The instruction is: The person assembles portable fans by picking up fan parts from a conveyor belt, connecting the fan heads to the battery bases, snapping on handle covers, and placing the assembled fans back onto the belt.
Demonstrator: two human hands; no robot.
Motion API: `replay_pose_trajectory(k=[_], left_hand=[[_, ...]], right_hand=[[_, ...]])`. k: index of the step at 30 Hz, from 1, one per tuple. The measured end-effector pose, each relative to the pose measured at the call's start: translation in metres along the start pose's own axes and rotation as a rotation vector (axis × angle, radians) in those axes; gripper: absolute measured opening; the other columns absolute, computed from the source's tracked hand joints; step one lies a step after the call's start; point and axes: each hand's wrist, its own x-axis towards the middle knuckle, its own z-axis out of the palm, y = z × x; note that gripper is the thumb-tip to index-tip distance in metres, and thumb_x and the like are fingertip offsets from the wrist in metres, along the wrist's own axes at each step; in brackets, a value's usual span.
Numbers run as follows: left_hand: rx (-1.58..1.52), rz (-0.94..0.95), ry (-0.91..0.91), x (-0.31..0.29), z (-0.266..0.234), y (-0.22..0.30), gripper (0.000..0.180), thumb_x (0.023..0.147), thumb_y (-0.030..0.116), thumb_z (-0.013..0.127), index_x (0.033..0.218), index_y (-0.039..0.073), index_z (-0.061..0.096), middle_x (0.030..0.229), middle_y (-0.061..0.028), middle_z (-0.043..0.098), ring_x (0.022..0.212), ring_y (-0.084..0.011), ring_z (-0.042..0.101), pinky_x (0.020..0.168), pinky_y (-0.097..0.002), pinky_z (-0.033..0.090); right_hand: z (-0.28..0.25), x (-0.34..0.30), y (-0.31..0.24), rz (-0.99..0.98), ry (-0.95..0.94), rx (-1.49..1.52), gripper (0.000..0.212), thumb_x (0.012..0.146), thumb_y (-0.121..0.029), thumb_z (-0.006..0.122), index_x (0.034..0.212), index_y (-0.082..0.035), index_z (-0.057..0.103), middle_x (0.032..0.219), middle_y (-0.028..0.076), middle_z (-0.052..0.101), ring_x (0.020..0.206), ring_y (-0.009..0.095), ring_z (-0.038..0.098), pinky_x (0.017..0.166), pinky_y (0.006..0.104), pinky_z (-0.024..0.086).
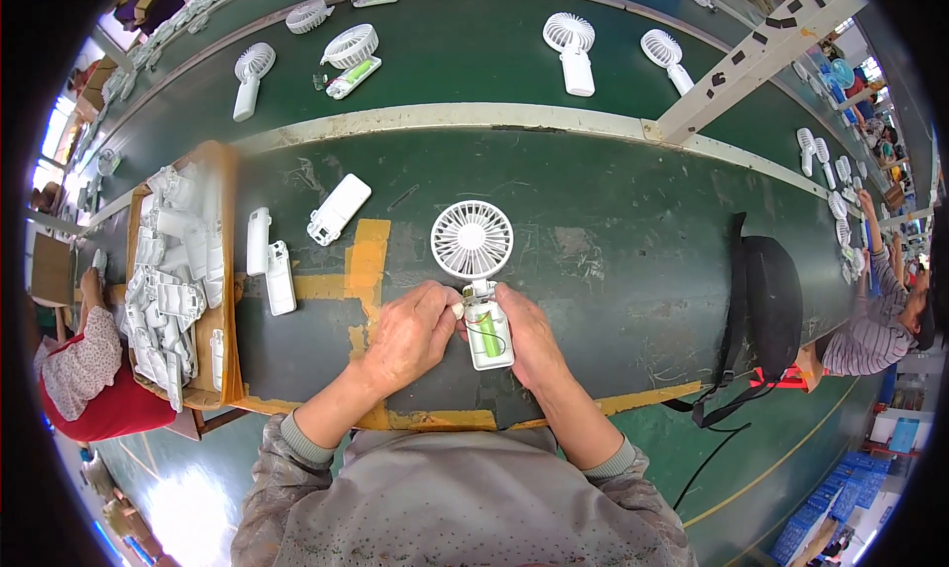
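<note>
A white handheld fan (473, 239) lies in front of me, its round grille pointing away and its handle toward me. The handle's casing is open, showing a green battery (487, 335) and thin dark wires. My right hand (531, 338) grips the handle along its right side, thumb near the neck. On the other side, my left hand (407, 332) is closed, thumb and fingers pinched at the handle's upper left. A small pale bit shows at those fingertips, too small to name. To the left lie several loose white handle covers (340, 209).
A cardboard box (229, 270) full of white plastic casings stands at the left. A black bag (771, 300) with straps lies at the right. Beyond a pale rail (474, 116), several fans rest on a green conveyor. A slanted metal post (761, 58) rises at the right. Other people sit on both sides.
</note>
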Motion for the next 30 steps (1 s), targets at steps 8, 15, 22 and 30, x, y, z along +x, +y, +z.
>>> replay_pose_trajectory(k=[8,15,22,30], left_hand=[[0.004,-0.059,-0.044,0.002,0.002,0.000,0.008,0.079,0.000,0.055,0.086,0.002,0.053,0.076,-0.0113,0.058,0.070,-0.0297,0.060,0.060,-0.0365,0.047],[0.096,0.002,-0.029,0.002,0.002,0.001,0.011,0.077,-0.001,0.057,0.086,0.002,0.052,0.075,-0.0112,0.056,0.069,-0.0306,0.058,0.059,-0.0374,0.046],[0.078,0.002,0.010,0.003,-0.001,0.009,0.017,0.075,0.000,0.060,0.091,0.002,0.054,0.081,-0.0121,0.058,0.071,-0.0303,0.060,0.060,-0.0373,0.049],[0.191,0.165,-0.032,0.002,-0.001,0.007,0.033,0.069,-0.001,0.059,0.102,0.000,0.058,0.090,-0.0111,0.059,0.075,-0.0278,0.062,0.063,-0.0359,0.052]], right_hand=[[-0.003,0.000,0.006,-0.001,0.022,0.015,0.036,0.097,-0.026,0.042,0.115,0.003,0.052,0.099,0.007,0.060,0.087,0.012,0.059,0.077,0.0261,0.049],[-0.003,0.001,0.009,-0.010,0.041,-0.045,0.034,0.097,-0.025,0.041,0.114,0.003,0.053,0.098,0.005,0.060,0.084,0.009,0.057,0.076,0.0240,0.048],[-0.003,0.001,0.008,-0.014,0.033,-0.081,0.033,0.097,-0.024,0.041,0.112,0.003,0.054,0.094,0.004,0.060,0.081,0.008,0.057,0.072,0.0230,0.048],[-0.004,-0.004,-0.001,-0.038,-0.060,-0.099,0.030,0.097,-0.020,0.043,0.117,0.001,0.051,0.101,0.004,0.059,0.088,0.008,0.056,0.076,0.0227,0.047]])
